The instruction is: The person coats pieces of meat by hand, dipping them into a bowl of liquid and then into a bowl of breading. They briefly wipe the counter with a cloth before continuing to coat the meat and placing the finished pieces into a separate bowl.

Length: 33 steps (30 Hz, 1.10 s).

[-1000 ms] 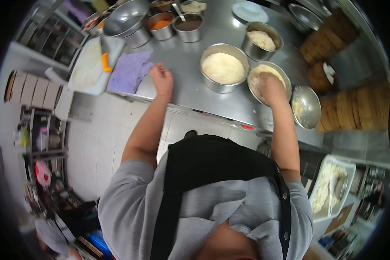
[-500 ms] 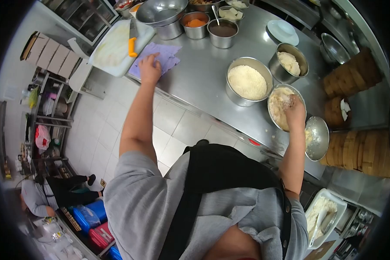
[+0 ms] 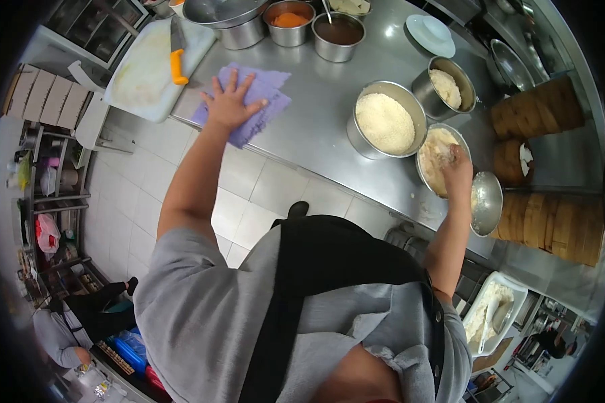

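My left hand (image 3: 230,106) lies flat with its fingers spread on a purple cloth (image 3: 270,89) at the front edge of the steel table. My right hand (image 3: 456,176) reaches into a metal bowl (image 3: 421,176) of pale, moist-looking mixture (image 3: 434,149). Its fingers are curled down at the mixture, and some whitish stuff shows by them; the fingertips are hidden. Left of that bowl stands a metal pot (image 3: 363,138) of pale yellow crumbs (image 3: 385,122). Behind is a deeper pot (image 3: 420,87) holding a pale lump (image 3: 446,88).
A knife with an orange handle (image 3: 177,67) lies on the white cutting board (image 3: 138,77). Pots of orange food (image 3: 290,19) and brown sauce (image 3: 339,31) stand at the back. At right are a tilted metal bowl (image 3: 489,205) and bamboo steamers (image 3: 548,225). Another person (image 3: 60,332) is at lower left.
My left hand has spread its fingers and slid over the cloth, which now lies differently. My right hand stays in the bowl. The whole view has shifted slightly.
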{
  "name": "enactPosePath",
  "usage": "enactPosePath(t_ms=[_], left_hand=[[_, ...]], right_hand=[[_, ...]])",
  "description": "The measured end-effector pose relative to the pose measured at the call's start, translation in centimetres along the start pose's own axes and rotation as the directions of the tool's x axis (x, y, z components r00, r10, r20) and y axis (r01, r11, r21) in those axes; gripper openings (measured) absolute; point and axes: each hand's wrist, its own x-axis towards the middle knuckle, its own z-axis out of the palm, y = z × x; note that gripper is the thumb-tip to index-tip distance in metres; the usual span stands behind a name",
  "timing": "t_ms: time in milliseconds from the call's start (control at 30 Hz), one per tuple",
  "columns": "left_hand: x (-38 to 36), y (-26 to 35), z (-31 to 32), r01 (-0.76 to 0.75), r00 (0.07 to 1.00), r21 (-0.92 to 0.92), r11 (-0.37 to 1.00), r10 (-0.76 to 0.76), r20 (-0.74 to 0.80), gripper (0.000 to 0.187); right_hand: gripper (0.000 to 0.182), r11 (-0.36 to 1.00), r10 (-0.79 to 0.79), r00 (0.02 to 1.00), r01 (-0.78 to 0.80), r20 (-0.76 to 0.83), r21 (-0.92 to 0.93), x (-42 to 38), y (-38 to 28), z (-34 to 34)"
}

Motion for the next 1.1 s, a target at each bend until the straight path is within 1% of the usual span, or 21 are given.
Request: enactPosePath(t_ms=[33, 100, 200, 267, 333, 367, 467, 533, 567, 667, 767, 867, 967, 1100], left_hand=[[-1.1, 1.8, -0.2, -0.033, 0.999, -0.003, 0.999, 0.033, 0.006, 0.07], [-3.1, 4.8, 0.9, -0.118, 0.992, -0.017, 0.993, 0.118, -0.042, 0.066], [-6.7, 9.6, 1.7, -0.209, 0.973, -0.086, 0.974, 0.199, -0.114, 0.061], [-9.0, 12.8, 2.2, -0.269, 0.956, -0.11, 0.957, 0.251, -0.151, 0.061], [-11.7, 16.0, 1.8, -0.322, 0.94, -0.159, 0.933, 0.296, -0.168, 0.06], [-12.9, 17.4, 1.6, -0.347, 0.932, -0.181, 0.92, 0.317, -0.175, 0.06], [-15.8, 20.8, 1.8, -0.343, 0.931, -0.191, 0.92, 0.306, -0.201, 0.061], [-17.4, 22.6, 1.4, -0.359, 0.927, -0.205, 0.91, 0.323, -0.189, 0.06], [-18.1, 23.4, 1.2, -0.364, 0.926, -0.211, 0.907, 0.329, -0.183, 0.06], [-19.7, 25.9, 1.3, -0.41, 0.907, -0.241, 0.88, 0.366, -0.208, 0.06], [-20.6, 27.9, 1.1, -0.472, 0.878, -0.245, 0.847, 0.43, -0.209, 0.06], [-21.3, 29.5, 1.0, -0.507, 0.861, -0.269, 0.819, 0.464, -0.207, 0.06], [-22.0, 31.0, 1.3, -0.569, 0.821, -0.257, 0.782, 0.522, -0.231, 0.061], [-22.7, 32.7, 1.1, -0.63, 0.777, -0.302, 0.716, 0.585, -0.235, 0.062]], right_hand=[[0.043, 1.0, 0.003, 1.0, -0.003, 0.008, -0.026, 0.1, -0.5, 0.0], [0.043, 0.998, -0.009, 0.999, 0.011, 0.039, -0.061, 0.8, 0.2, 0.2], [0.042, 0.991, 0.03, 0.996, -0.019, 0.086, -0.13, 0.9, -2.0, -0.4], [0.043, 0.99, 0.022, 0.987, 0.0, 0.159, -0.139, 1.4, -1.6, -0.3], [0.044, 0.987, 0.042, 0.972, -0.004, 0.231, -0.162, 1.2, -3.1, -1.5], [0.044, 0.988, 0.022, 0.968, 0.017, 0.251, -0.153, 1.5, -2.6, -1.4], [0.044, 0.99, -0.028, 0.952, 0.069, 0.304, -0.125, 2.2, -1.0, -0.8], [0.044, 0.989, -0.048, 0.943, 0.09, 0.33, -0.114, 2.3, -1.2, -0.9], [0.045, 0.992, -0.022, 0.935, 0.065, 0.354, -0.109, 2.1, -1.6, -1.4], [0.045, 0.989, -0.06, 0.925, 0.107, 0.374, -0.105, 2.1, -1.5, -1.4], [0.044, 0.983, -0.123, 0.925, 0.164, 0.359, -0.086, 2.4, -0.6, -0.6], [0.042, 0.981, -0.118, 0.913, 0.167, 0.391, -0.094, 2.5, -0.8, -1.1], [0.041, 0.983, -0.11, 0.907, 0.159, 0.406, -0.088, 2.5, -0.8, -1.2], [0.041, 0.978, -0.142, 0.905, 0.19, 0.4, -0.084, 2.6, -0.8, -1.4]])
